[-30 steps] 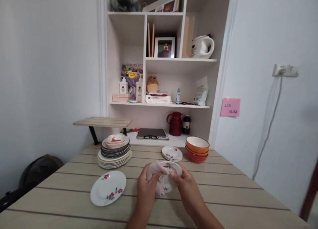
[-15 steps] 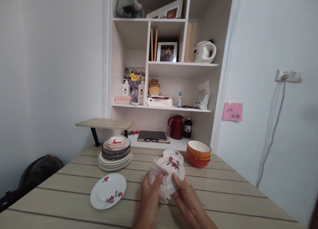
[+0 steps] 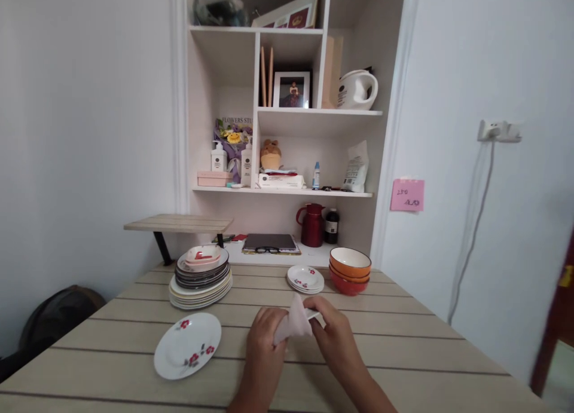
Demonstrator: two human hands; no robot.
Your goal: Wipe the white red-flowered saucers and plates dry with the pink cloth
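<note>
Left hand point(image 3: 269, 328) grips cloth point(image 3: 296, 318); right hand point(image 3: 332, 324) holds saucer point(image 3: 312, 314); wiping seems unfinished. Far saucer stack point(image 3: 305, 279) may be done.

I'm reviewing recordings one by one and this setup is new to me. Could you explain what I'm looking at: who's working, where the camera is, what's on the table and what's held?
There's no robot here, just a person's two bare hands. One camera, worn on the head, takes every picture, looking forward and down, so the forearms enter from the bottom edge.

The left hand holds a pale pink cloth, wrapped over part of a white plate seen nearly edge-on. The right hand grips that plate's other side.

On the slatted table, a flowered plate lies at left, a tall stack of dishes behind it. Farther back are small flowered plates and, to their right, stacked bowls. Beyond stands a shelf unit.
</note>
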